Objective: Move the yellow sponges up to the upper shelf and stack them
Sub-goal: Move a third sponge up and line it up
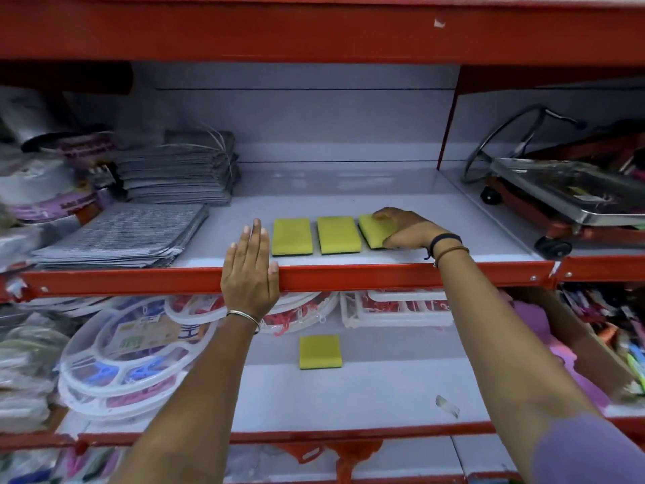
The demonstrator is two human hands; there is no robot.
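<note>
Three yellow sponges with dark green undersides lie in a row on the upper shelf (349, 197): the left sponge (291, 236), the middle sponge (338, 235) and the right sponge (370, 229). My right hand (406, 228) is closed around the right sponge, which is tilted and partly hidden by my fingers. My left hand (249, 265) lies flat over the shelf's red front lip, fingers straight, just left of the left sponge and holding nothing. A fourth yellow sponge (320, 351) lies alone on the lower shelf (349, 396).
Stacks of grey striped cloths (125, 235) fill the upper shelf's left side. A metal-topped trolley on wheels (565, 197) stands to the right behind a red divider. White plastic trays (132, 361) and packaged goods crowd the lower shelf's left and back.
</note>
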